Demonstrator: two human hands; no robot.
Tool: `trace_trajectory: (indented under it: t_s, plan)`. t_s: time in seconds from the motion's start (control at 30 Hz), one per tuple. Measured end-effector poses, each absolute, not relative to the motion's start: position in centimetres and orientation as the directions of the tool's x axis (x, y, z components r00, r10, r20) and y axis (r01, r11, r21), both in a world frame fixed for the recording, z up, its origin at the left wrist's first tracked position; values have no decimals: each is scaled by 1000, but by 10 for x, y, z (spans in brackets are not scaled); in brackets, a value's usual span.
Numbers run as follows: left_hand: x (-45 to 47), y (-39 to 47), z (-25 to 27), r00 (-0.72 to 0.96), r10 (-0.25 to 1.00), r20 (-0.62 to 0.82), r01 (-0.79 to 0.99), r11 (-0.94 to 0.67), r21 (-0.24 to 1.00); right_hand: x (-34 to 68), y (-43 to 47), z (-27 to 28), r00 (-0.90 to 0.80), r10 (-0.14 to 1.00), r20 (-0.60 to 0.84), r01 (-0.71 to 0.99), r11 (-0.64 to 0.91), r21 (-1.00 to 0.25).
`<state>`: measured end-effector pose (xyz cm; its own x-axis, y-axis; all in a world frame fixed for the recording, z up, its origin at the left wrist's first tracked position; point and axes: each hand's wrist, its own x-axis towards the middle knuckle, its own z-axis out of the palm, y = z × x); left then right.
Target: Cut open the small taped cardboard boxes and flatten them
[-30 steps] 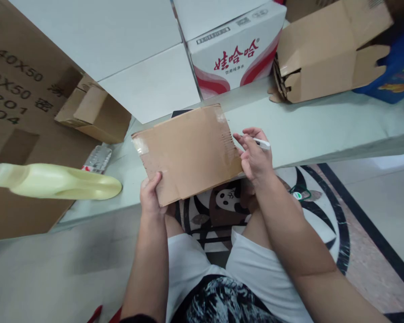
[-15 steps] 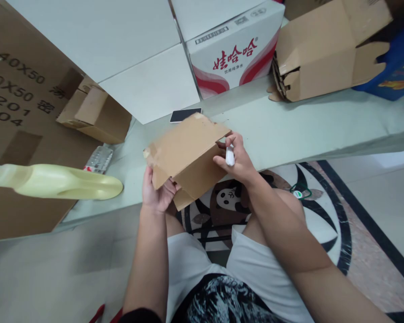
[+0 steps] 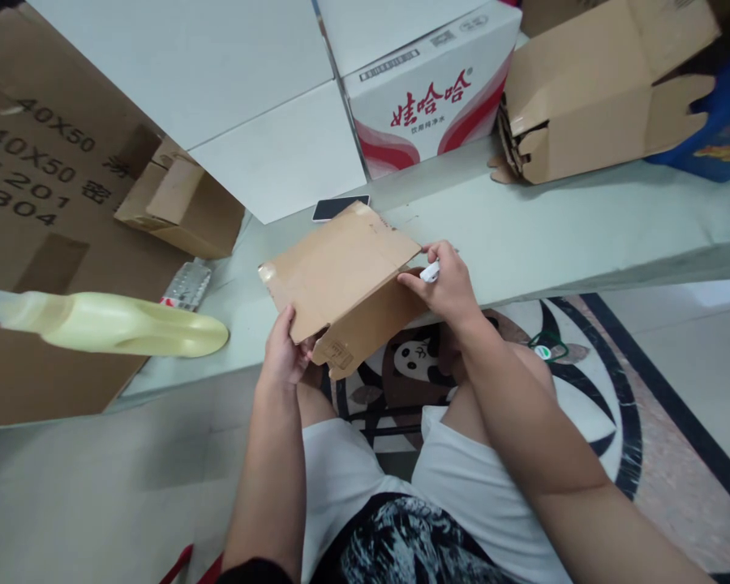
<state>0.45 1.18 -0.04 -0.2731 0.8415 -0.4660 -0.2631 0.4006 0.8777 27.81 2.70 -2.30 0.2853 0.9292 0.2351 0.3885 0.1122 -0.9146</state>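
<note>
- Two hands, well apart, at opposite ends of one brown cardboard box (image 3: 341,268).
- Box: held at the front edge of the cloth-covered table (image 3: 584,219), over the person's knees. Top panel tilted; gap showing between it and the lower panel on the near side. Small printed block on the lower panel's left end.
- Left hand (image 3: 285,350): clamped on the box's near left corner, thumb on top.
- Right hand (image 3: 450,282): gripping a white tool (image 3: 430,272), type unclear; thumb and fingers also at the box's right end.
- Phone (image 3: 341,208): flat on the table just behind the box.
- Yellow bottle (image 3: 134,326): left of the left hand, well apart.
- White carton (image 3: 426,118), red print: behind, right of the phone.
</note>
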Motion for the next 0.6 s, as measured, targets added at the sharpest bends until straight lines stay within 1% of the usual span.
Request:
trace_trajectory:
  t_s: [0.03,0.1,0.17,0.2,0.27,0.33,0.37,0.4,0.47,0.53,0.6]
  plan:
    - [5,11,-5,-286,863,-416,-240,355,903,279,26,-21,257,946,197,373,91,-923]
    - [2,9,-17,-313,911,-270,-179,222,958,280,24,-19,206,967,150,328,76,-941]
    - [-9,10,-30,-340,931,-132,-85,109,990,279,23,-18,195,968,155,304,91,-948]
    - [-16,11,-35,-355,931,-81,-15,81,997,278,23,-18,199,967,160,310,93,-946]
    - [-28,16,-41,-373,928,-25,160,91,983,276,23,-18,207,965,162,345,83,-935]
    - [-33,24,-38,-359,933,-26,279,134,951,274,23,-17,187,963,193,360,116,-926]
    - [-31,29,-34,-343,938,-56,256,151,955,274,23,-17,166,959,232,352,162,-922]
    - [-27,35,-28,-322,941,-100,175,162,971,274,22,-16,140,949,281,334,222,-916]
    - [-14,44,-16,-257,944,-209,-88,192,977,275,20,-14,86,926,368,274,333,-902]
    - [0,50,-4,-186,942,-279,-229,234,945,277,17,-12,29,920,390,204,376,-904]
    - [8,50,3,-150,939,-309,-303,254,919,280,15,-11,-10,926,377,149,375,-915]
